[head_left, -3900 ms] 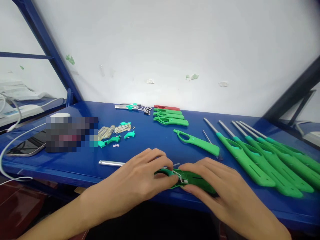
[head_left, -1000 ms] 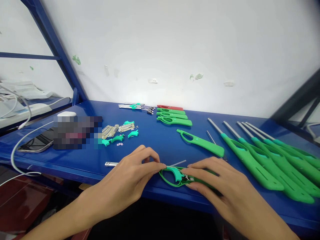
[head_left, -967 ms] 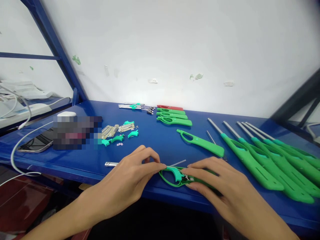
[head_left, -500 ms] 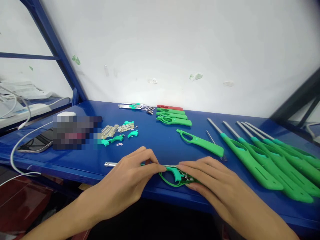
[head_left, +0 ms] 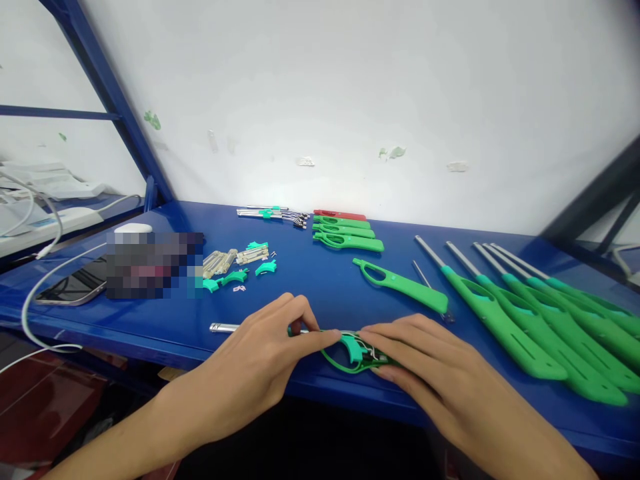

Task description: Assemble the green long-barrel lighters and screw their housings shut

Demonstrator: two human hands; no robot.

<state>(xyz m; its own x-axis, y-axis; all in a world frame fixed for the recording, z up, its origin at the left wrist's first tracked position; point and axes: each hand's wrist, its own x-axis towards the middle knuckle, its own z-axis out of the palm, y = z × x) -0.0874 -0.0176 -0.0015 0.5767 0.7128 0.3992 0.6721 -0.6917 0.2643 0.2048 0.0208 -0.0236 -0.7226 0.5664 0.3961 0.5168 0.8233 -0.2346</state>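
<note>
A green lighter half-shell (head_left: 345, 367) lies at the table's front edge, with a teal trigger (head_left: 355, 349) and thin wires inside it. A metal tube (head_left: 223, 328) sticks out to the left, beyond my left hand (head_left: 260, 353). That hand pinches the shell's upper rim near the trigger, its index finger and thumb close together. My right hand (head_left: 430, 360) is closed over the shell's right part and hides most of it. Behind my right hand lies a separate green shell half (head_left: 405, 287).
Finished-looking green lighters (head_left: 505, 327) with metal tubes lie at the right. Green and red shells (head_left: 345, 233) are stacked at the back, beside tube assemblies (head_left: 270, 214). Small teal and clear parts (head_left: 235, 277) lie left of centre, near a phone (head_left: 80, 283) with a white cable.
My left thumb has shifted slightly right along the shell's upper rim, closer to my right hand. The right hand has barely moved.
</note>
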